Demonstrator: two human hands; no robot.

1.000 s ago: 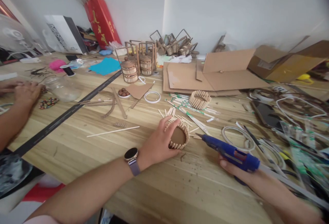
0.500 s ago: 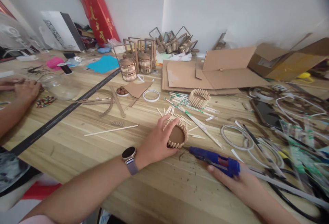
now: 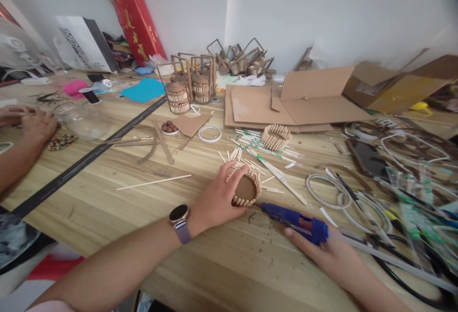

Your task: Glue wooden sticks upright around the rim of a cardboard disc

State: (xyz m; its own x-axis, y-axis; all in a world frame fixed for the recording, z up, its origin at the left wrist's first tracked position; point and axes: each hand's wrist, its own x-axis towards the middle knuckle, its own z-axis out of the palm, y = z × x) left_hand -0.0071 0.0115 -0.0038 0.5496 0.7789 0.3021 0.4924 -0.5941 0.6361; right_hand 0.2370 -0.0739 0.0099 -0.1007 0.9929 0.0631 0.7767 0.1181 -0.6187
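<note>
My left hand [image 3: 219, 197] grips a small round basket [image 3: 246, 189] made of short wooden sticks around a cardboard disc, tilted on the wooden table. A smartwatch [image 3: 180, 215] sits on that wrist. My right hand [image 3: 324, 250] holds a blue glue gun [image 3: 295, 217] low over the table. The gun's nozzle points left and touches the basket's lower right edge.
Loose wooden sticks [image 3: 257, 157] and a second stick ring [image 3: 275, 137] lie behind the basket. Flat cardboard [image 3: 286, 104], finished lantern models [image 3: 186, 88], wire loops and tools [image 3: 375, 192] crowd the back and right. Another person's hands [image 3: 28, 123] rest at far left by a glass jar [image 3: 84, 121].
My right hand has brought the glue gun down and to the left, until its nozzle meets the basket. My left hand has stayed on the basket.
</note>
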